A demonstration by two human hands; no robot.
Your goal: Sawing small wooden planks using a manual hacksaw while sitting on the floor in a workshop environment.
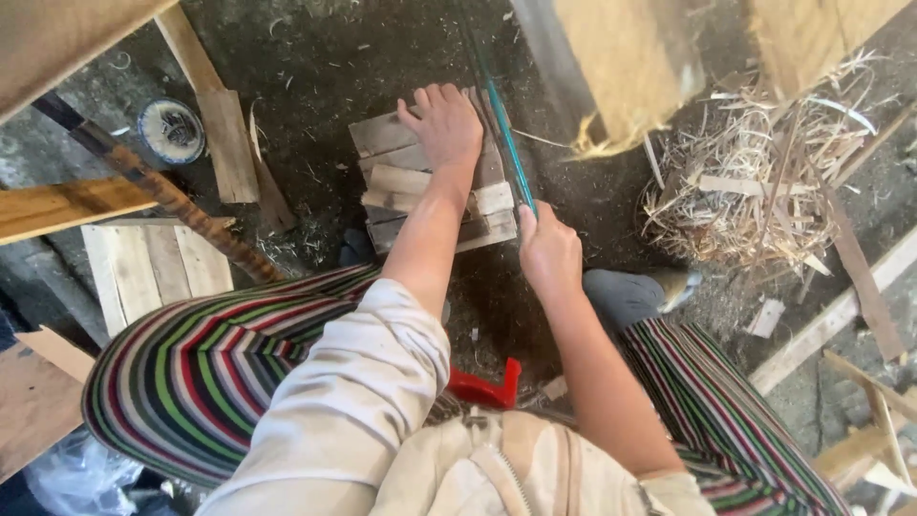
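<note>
Far to the left of both hands, a round tin (pixel 171 130) sat on the dirt floor (pixel 315 67), with a flat wooden panel (pixel 153 268) nearer the person and a dark, rust-banded rod (pixel 172 199) slanting across above it. A narrow plank (pixel 218 124) lay just right of the tin.

The left hand (pixel 442 122) lay flat, fingers spread and together with the palm pressing down on a small stack of short wood pieces (pixel 406 177) on the floor in front of the person's striped trousers (pixel 205 368). It gripped nothing; it only held the stack steady.

Just to the right, the right hand (pixel 547 250) was closed around the near end of a long, thin teal-coloured blade or strip (pixel 501 124), which ran away from the person along the right edge of the stack, touching or nearly touching it. Whether it was a saw or a plain strip could not be told.

The risk lay in how close the two hands were. If the strip jumped or slid sideways over the loose pieces, it would likely meet the left hand's fingers, which rested just beside its line. The stack itself looked unfastened, so a hard push could shift the pieces and throw the strip off.

Below the hands a red object (pixel 489 387) showed between the knees. Well to the right lay a heap of pale shavings (pixel 740 186) and loose slats (pixel 826 325).
</note>
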